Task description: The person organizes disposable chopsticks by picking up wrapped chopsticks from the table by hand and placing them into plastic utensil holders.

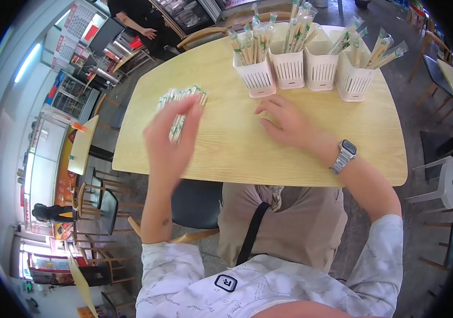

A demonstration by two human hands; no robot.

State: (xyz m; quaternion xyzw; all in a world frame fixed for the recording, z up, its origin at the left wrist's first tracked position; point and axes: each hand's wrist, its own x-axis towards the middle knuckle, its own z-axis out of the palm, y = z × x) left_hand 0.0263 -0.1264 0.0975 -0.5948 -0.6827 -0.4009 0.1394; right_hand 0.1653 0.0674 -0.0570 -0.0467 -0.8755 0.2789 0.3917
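"Things close by: what can be seen?"
"Left hand (164, 143) is arched and blurred; whether anything is pinched cannot be told. Right hand (285, 123) is loosely curled on the table (237, 156), nothing held."
"Where is the stick pile (176, 95) found?"
"Under and just past the left hand, the nearer one. Long, thin sticks are wrapped in shiny plastic and seem pointed away from the body."
"And farther?"
"Four white, slitted holders (320, 70) are filled with more."

An eatery — tables (226, 159), chairs (109, 212), wrapped chopsticks (299, 36).
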